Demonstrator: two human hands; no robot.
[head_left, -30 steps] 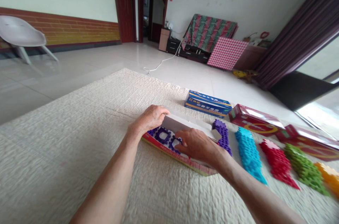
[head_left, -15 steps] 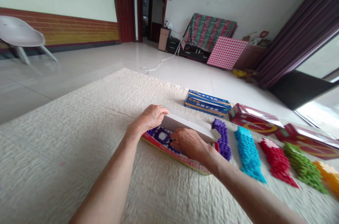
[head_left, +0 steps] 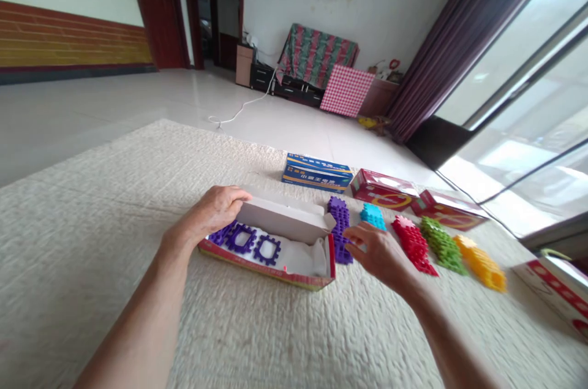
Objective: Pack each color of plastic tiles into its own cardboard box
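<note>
Fingers (head_left: 351, 236) reach purple blocks (head_left: 340, 230).

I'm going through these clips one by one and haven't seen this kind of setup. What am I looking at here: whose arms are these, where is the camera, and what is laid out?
There is no machine: a person wears a camera on the head, looking forward and down, so the two bare arms are their own.

The left hand grips the far left end of an open red cardboard box lying on a cream quilted mat. Purple square pieces lie inside the box.

The right hand reaches to a row of purple pieces just right of the box; whether it grips one is hard to tell. Beside that row lie blue, red, green and yellow rows, with closed boxes behind them.
</note>
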